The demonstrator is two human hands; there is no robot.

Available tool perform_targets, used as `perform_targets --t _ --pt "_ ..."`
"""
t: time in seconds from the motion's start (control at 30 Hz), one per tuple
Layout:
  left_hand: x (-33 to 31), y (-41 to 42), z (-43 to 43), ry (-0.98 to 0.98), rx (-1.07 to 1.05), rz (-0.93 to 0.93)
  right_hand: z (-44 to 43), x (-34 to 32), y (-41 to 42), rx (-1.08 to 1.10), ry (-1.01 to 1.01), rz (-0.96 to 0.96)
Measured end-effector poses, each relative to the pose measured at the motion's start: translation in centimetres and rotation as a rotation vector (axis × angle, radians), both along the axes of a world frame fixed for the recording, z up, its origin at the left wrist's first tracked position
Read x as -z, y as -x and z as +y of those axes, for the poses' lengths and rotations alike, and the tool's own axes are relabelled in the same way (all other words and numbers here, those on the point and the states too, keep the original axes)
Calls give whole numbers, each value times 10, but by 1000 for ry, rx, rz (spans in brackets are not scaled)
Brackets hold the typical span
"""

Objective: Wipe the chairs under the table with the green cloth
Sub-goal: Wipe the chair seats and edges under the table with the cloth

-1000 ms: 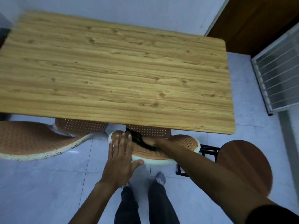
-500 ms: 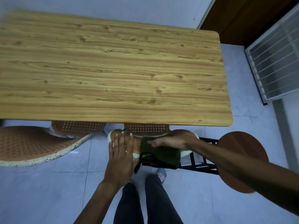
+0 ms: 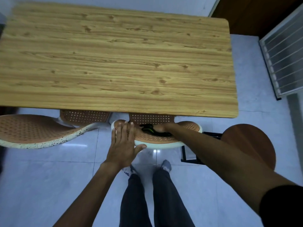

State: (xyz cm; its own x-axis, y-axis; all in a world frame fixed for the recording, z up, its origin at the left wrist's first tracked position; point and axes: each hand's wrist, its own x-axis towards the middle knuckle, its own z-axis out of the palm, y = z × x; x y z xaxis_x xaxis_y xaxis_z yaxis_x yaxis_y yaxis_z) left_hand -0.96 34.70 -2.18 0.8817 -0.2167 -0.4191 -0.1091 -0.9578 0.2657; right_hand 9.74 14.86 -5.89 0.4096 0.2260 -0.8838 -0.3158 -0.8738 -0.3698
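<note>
A brown woven chair point(image 3: 188, 128) with a pale rim stands partly under the near edge of the wooden table point(image 3: 114, 63). My left hand point(image 3: 123, 143) lies flat on the chair's left front, fingers spread, thumb on the rim. My right hand point(image 3: 161, 127) reaches across the seat toward the backrest and presses on the dark green cloth point(image 3: 150, 130), which is bunched on the seat beneath it. Most of the cloth is hidden by my hand and forearm.
A second woven chair point(image 3: 29, 131) stands at the left, its seat out from under the table. A round dark wooden stool point(image 3: 250, 145) with a black frame is at the right. My legs and feet are on the tiled floor point(image 3: 49, 177). A metal grille point(image 3: 285, 53) leans at far right.
My right hand has pushed the cloth from the seat's front edge back toward the backrest, where it is bunched up. My left hand has stayed on the chair's left side.
</note>
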Motion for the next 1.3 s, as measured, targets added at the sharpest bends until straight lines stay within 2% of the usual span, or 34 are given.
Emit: perform_targets --t 0.07,0.17,0.3,0.4,0.53,0.63,0.7,0.77,0.83,0.9,1.0,1.07,1.13,1.17,1.23,1.3 --pt "-1 -1 0 -8 -3 -1 -17 -9 -1 30 42 85" --pt "-2 -1 0 0 -4 7 -43 -21 -4 -215 99 59" --pt "-1 -1 0 14 -7 -2 -61 -41 5 -360 6 12" --pt "-1 0 0 7 3 -8 -59 -57 29 -408 -120 -138" --pt "1 0 2 6 -2 -14 -46 -49 58 -630 -56 -424" --pt "2 0 2 14 -5 -12 -46 -45 75 -660 -54 -633" --pt "3 0 2 34 -8 -18 -45 -45 84 -631 -68 -726" --pt "6 -1 4 38 -5 -11 -41 -45 90 -549 -124 -740" --pt "6 1 3 34 -6 -11 -38 -48 96 -297 -219 -725" --pt "5 1 1 44 -27 -20 -34 -51 98 32 -264 -811" --pt "2 2 -3 77 -83 -16 -30 -49 93 274 -96 -918" --pt "0 5 -10 88 -104 5 -33 -47 80 236 57 -813" --pt "-2 9 -21 87 -118 -10 -43 -44 59 140 146 -620" --pt "-3 11 -28 96 -134 -19 -48 -44 47 106 140 -511" --pt "-4 12 -39 103 -159 -21 -55 -44 26 105 -2 -290" --pt "-6 10 -46 76 -157 -17 -56 -46 15 80 -79 -189"
